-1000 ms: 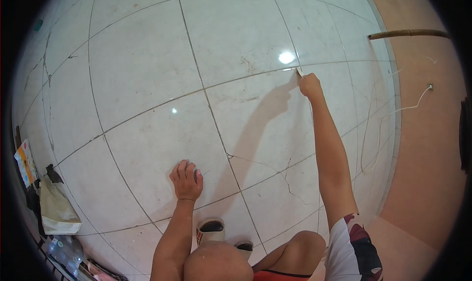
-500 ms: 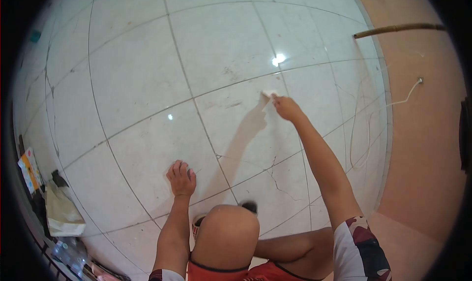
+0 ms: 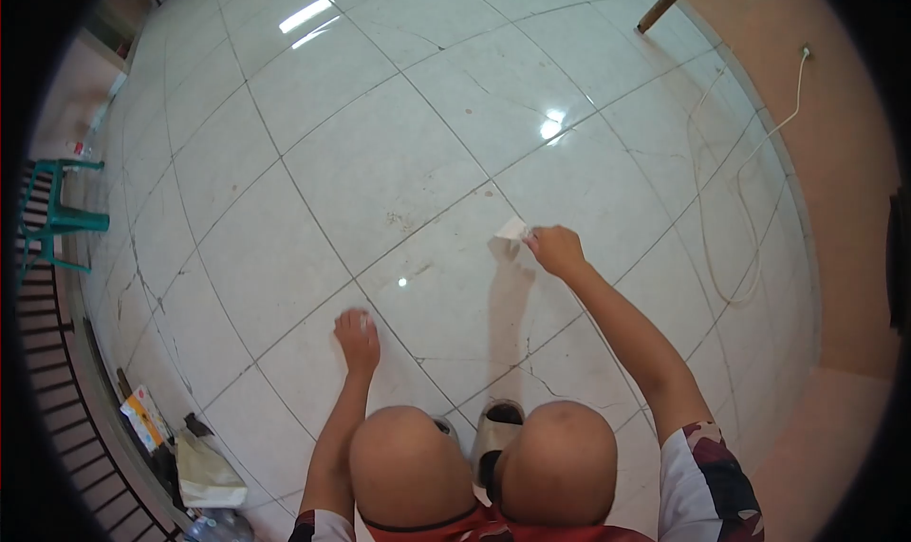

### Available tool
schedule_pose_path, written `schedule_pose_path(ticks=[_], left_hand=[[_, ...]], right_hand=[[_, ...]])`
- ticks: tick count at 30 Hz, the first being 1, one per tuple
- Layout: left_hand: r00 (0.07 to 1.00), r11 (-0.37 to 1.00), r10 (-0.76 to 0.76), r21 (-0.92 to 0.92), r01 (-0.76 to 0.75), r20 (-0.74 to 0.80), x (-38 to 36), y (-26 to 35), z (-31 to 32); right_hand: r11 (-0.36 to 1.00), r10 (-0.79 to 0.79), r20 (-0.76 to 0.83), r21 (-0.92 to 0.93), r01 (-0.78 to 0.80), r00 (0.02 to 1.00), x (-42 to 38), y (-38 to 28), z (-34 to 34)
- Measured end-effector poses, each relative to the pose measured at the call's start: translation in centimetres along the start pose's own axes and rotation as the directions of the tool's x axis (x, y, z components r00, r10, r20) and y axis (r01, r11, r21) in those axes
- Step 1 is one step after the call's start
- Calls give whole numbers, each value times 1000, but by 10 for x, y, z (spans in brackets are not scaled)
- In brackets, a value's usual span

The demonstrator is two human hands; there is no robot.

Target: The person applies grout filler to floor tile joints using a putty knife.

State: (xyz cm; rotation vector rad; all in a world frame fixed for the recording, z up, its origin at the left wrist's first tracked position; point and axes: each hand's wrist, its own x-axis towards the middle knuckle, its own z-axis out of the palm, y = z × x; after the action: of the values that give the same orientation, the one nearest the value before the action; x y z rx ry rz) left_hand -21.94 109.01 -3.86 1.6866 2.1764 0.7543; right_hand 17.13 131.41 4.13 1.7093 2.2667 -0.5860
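Note:
Pinched in the fingers of my right hand [image 3: 558,250] is a small flat white piece [image 3: 513,229] with a straight edge; its exact kind I cannot tell. It is held low over the tiled floor [image 3: 446,257], its shadow falling beside it. Brownish smudges [image 3: 400,222] mark the tile left of the white piece. My left hand [image 3: 357,338] is low over the floor near a grout line, fingers loosely bent and apart, slightly blurred. Both my knees show at the bottom, with a sandal [image 3: 497,428] between them.
A green plastic stool [image 3: 71,221] stands at far left by a barred railing [image 3: 62,371]. A pale bag [image 3: 207,474] and a clear plastic bottle [image 3: 220,526] lie lower left. On the right, a white cable [image 3: 756,257] loops over the floor; a wooden pole [image 3: 669,3] leans near the wall.
The view has shifted, bringing the stool and railing in. My right hand still holds the white piece, which is now more plainly visible. My right knee has come up beside the left.

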Motion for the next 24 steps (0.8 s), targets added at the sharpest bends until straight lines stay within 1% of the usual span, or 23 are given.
schedule_pose_path(ticks=[1,3,4,5,6,7,8,9,10,12,13,15,16,18,19,21,22,24], left_hand=[[998,998,34,-50,-36,-52,32,6,15],[986,996,70,-42,-78,-149,83,17,42],[982,999,28,-15,-32,-186,102,23,57],[977,1000,-10,15,13,-214,109,26,69],[985,1000,-6,18,9,-173,108,30,75],[978,991,-9,132,38,-210,108,37,80],[966,969,-5,239,69,-260,109,41,84],[973,970,-37,228,90,-229,110,40,86],[978,969,-29,234,78,-208,110,37,89],[976,975,-71,193,112,-208,111,30,85],[978,974,-64,201,104,-200,113,30,83],[979,956,-95,259,141,-182,114,36,85],[983,957,-82,263,124,-165,114,36,87],[981,946,-106,287,151,-165,114,34,90],[985,944,-92,301,132,-145,113,34,88],[982,941,-117,301,157,-149,114,37,87],[984,941,-108,304,148,-145,114,36,88],[983,944,-116,293,153,-140,113,34,88]], right_hand=[[1000,-2,-44,15,2,999,18,0,2],[992,54,-153,122,-35,987,40,-7,11],[990,68,-128,128,-51,989,48,-8,14],[988,33,-139,154,-11,990,51,-9,15],[982,10,-155,186,20,988,48,-12,16],[979,41,-134,202,-13,990,42,-17,11],[988,29,-84,156,-16,996,39,-23,-2],[994,15,-39,109,-11,999,42,-27,-11],[992,31,-28,123,-28,999,50,-29,-11],[995,50,-15,93,-49,999,66,-38,-12],[993,56,-12,104,-55,998,67,-43,-13],[995,80,22,50,-81,997,63,-47,-14],[993,98,26,62,-99,995,58,-46,-13],[997,76,28,9,-77,997,47,-43,-12],[995,91,38,31,-92,995,47,-46,-10],[983,152,22,102,-154,988,56,-50,-12],[981,159,21,109,-160,987,56,-53,-11],[988,147,51,45,-150,988,54,-58,-11]])
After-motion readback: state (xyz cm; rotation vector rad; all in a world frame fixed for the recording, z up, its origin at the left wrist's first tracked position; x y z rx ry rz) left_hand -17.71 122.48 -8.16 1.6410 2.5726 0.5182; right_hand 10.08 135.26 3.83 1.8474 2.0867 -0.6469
